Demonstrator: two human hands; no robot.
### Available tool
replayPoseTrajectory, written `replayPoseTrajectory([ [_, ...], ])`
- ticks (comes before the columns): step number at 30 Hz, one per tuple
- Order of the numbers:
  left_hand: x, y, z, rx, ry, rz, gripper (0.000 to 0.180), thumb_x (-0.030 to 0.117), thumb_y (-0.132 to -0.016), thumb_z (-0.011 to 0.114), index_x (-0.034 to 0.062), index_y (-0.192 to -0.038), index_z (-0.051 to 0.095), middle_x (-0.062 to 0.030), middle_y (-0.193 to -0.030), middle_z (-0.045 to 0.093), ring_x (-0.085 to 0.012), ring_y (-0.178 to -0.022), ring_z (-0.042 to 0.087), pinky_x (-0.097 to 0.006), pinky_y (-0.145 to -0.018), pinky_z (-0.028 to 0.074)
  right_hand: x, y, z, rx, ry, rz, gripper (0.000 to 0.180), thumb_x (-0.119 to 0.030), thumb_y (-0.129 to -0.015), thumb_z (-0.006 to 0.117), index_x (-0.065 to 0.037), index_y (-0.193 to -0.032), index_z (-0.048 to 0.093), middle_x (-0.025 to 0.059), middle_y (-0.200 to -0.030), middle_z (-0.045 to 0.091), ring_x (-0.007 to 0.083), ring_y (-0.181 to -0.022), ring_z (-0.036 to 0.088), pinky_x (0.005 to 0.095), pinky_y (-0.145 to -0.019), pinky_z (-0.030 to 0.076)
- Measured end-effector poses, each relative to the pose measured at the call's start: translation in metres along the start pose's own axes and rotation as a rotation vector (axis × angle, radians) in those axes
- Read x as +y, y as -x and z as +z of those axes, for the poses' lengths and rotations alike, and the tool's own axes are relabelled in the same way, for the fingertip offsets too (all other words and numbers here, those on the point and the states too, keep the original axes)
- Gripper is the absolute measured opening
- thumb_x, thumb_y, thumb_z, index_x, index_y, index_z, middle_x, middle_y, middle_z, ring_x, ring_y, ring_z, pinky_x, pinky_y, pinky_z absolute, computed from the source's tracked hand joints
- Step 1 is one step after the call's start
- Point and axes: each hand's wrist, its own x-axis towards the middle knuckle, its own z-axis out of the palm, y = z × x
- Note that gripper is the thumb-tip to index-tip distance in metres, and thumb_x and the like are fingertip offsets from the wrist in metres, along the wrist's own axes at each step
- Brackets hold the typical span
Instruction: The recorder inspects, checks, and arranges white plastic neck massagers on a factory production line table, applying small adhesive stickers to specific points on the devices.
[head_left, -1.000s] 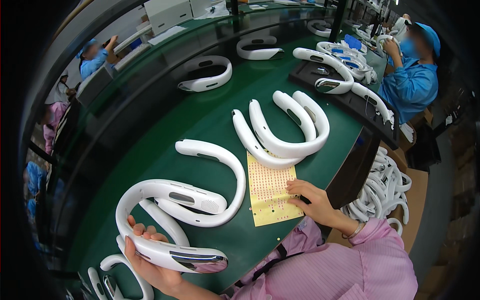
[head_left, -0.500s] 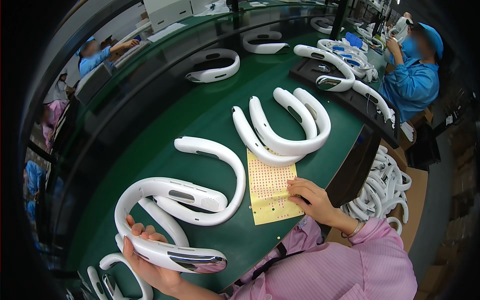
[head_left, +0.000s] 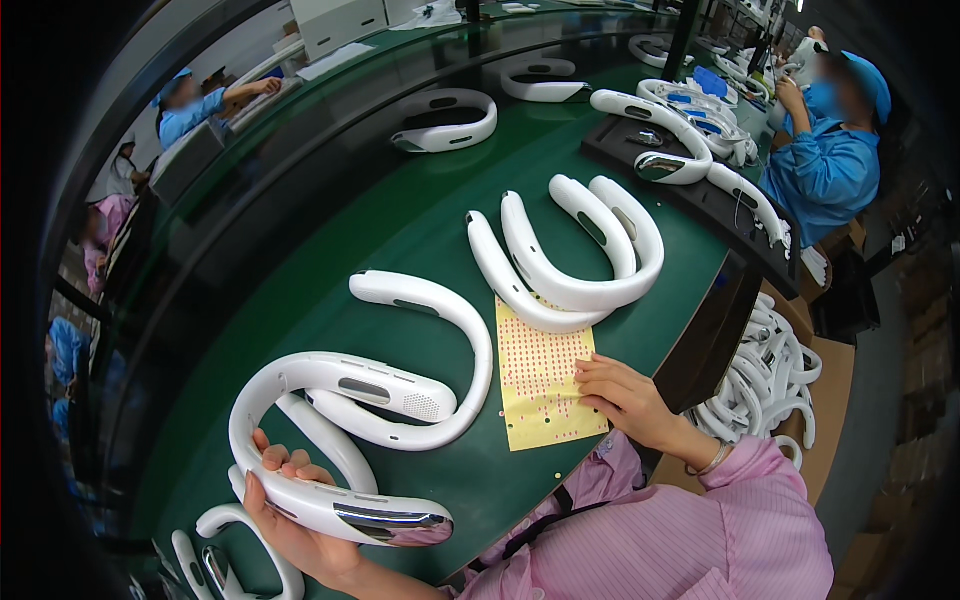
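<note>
My left hand [head_left: 290, 510] grips one arm of a white U-shaped neckband device [head_left: 330, 440] at the near left of the green belt; its held end has a shiny dark panel. A second white neckband [head_left: 450, 330] lies hooked around it. My right hand [head_left: 620, 395] rests fingertips-down on a yellow sheet of small red dot stickers [head_left: 540, 375]; whether it pinches a sticker is too small to tell. Two nested white neckbands [head_left: 570, 265] lie just beyond the sheet.
More white neckbands [head_left: 445, 120] sit farther along the belt [head_left: 400, 210]. A black tray [head_left: 700, 190] at right holds others, and a box [head_left: 770, 380] below the table edge is piled with several. A person in blue [head_left: 830, 160] works at far right; other workers sit at left.
The far neckbands have drifted slightly with the belt. My right hand has shifted a little on the sticker sheet. My left hand keeps hold of the same neckband.
</note>
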Motion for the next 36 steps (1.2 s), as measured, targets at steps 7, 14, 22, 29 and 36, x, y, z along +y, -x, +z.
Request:
replayPoseTrajectory([
  [7,0.000,0.000,-0.001,0.013,0.017,-0.001,0.040,0.014,-0.091,0.047,-0.0074,-0.124,0.038,-0.0104,-0.091,0.052,-0.0183,-0.080,0.050,-0.032,-0.083,0.051,0.000,0.000,0.000,-0.012,-0.004,-0.004,0.016,-0.005,-0.075,0.066,0.001,-0.087,0.059,0.0129,-0.098,0.062,0.0278,-0.099,0.059,0.0403,-0.094,0.045],
  [14,0.002,0.000,-0.002,0.003,0.040,-0.021,0.040,0.014,-0.091,0.047,-0.0074,-0.123,0.039,-0.0104,-0.092,0.052,-0.0191,-0.081,0.051,-0.033,-0.084,0.050,-0.007,-0.004,-0.002,-0.017,-0.143,0.178,0.013,-0.001,-0.076,0.065,0.002,-0.087,0.060,0.0128,-0.097,0.062,0.0280,-0.101,0.059,0.0385,-0.095,0.045],
  [22,0.002,0.000,-0.003,0.002,0.052,-0.032,0.038,0.014,-0.091,0.046,-0.0077,-0.122,0.040,-0.0105,-0.092,0.052,-0.0207,-0.082,0.051,-0.032,-0.085,0.050,-0.011,-0.010,-0.004,0.030,-0.272,0.351,0.010,0.000,-0.075,0.063,0.004,-0.085,0.062,0.0141,-0.094,0.065,0.0267,-0.099,0.061,0.0346,-0.089,0.047],
  [29,0.001,0.002,0.001,0.020,0.026,-0.015,0.037,0.014,-0.091,0.047,-0.0082,-0.120,0.043,-0.0101,-0.090,0.052,-0.0194,-0.081,0.051,-0.031,-0.083,0.051,-0.016,-0.011,-0.003,0.026,-0.224,0.371,0.009,0.000,-0.075,0.063,0.003,-0.083,0.061,0.0139,-0.094,0.063,0.0259,-0.096,0.062,0.0333,-0.081,0.048],
  [36,-0.003,0.004,0.003,0.119,-0.028,0.046,0.037,0.013,-0.088,0.046,-0.0038,-0.121,0.041,-0.0091,-0.087,0.052,-0.0188,-0.078,0.056,-0.031,-0.073,0.055,-0.015,-0.018,-0.010,0.046,-0.305,0.447,0.008,-0.001,-0.078,0.062,0.003,-0.084,0.060,0.0137,-0.092,0.063,0.0238,-0.087,0.062,0.0302,-0.076,0.048],
])
